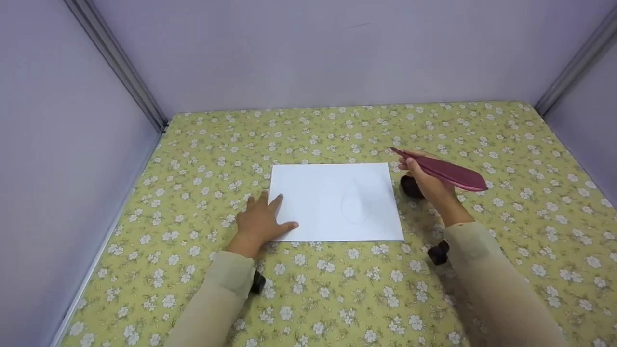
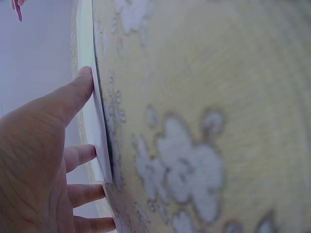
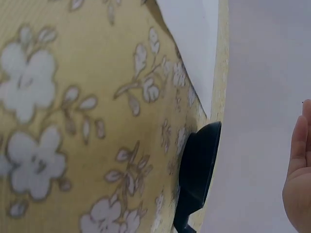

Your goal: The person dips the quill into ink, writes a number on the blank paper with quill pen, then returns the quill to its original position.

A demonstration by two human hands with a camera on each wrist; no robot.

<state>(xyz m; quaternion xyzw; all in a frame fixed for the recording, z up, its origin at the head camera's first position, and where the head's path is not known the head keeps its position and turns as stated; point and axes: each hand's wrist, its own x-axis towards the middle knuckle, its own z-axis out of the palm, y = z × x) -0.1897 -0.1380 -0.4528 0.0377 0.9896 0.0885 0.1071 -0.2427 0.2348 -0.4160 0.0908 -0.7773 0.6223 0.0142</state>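
The left hand point(image 1: 260, 219) lies flat, fingers spread, pinning the white paper point(image 1: 337, 202) to the counter point(image 1: 337, 130) against sliding, while the right hand point(image 1: 426, 180) pinches the red feather quill point(image 1: 446, 172) above the dark inkpot point(image 1: 409, 185).

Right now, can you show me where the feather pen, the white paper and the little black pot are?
feather pen point(image 1: 446, 172): head view, on the red feather's middle.
white paper point(image 1: 332, 202): head view, on the bare middle of the sheet.
little black pot point(image 3: 199, 170): right wrist view, on its dark side.
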